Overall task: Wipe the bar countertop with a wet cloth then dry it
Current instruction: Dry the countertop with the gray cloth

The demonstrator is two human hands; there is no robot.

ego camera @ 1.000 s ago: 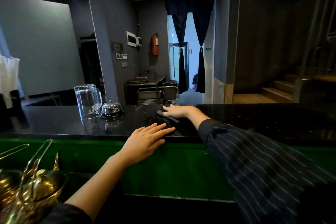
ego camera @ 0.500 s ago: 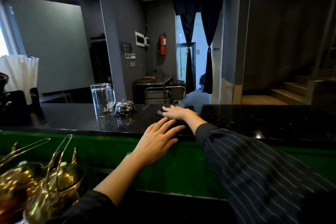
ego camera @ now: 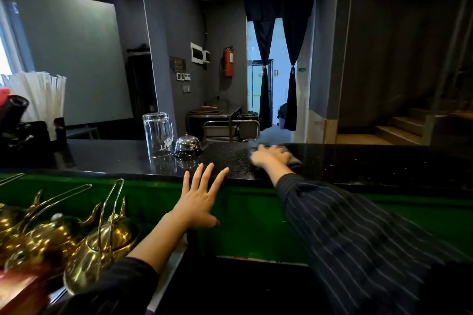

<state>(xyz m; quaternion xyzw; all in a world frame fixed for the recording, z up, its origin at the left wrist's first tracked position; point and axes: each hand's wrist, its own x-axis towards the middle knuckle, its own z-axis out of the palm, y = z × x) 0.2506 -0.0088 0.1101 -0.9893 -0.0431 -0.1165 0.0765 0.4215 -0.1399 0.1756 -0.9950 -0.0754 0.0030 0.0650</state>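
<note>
The black speckled bar countertop [ego camera: 371, 161] runs across the middle of the view above a green front panel. My right hand [ego camera: 271, 157] lies flat on it, blurred, pressing a dark grey cloth [ego camera: 294, 160] whose edge shows past my fingers on the right. My left hand [ego camera: 199, 197] is open with fingers spread, its fingertips at the near edge of the counter, the palm in front of the green panel. It holds nothing.
An upturned glass mug [ego camera: 157, 134] and a chrome call bell [ego camera: 186, 146] stand on the counter left of my hands. White straws [ego camera: 38, 100] and dark equipment sit at far left. Several brass teapots [ego camera: 97, 243] crowd the lower left.
My right hand and the cloth have slid to the right along the counter. My left hand has slipped back from the top to its near edge. The view has turned left.
</note>
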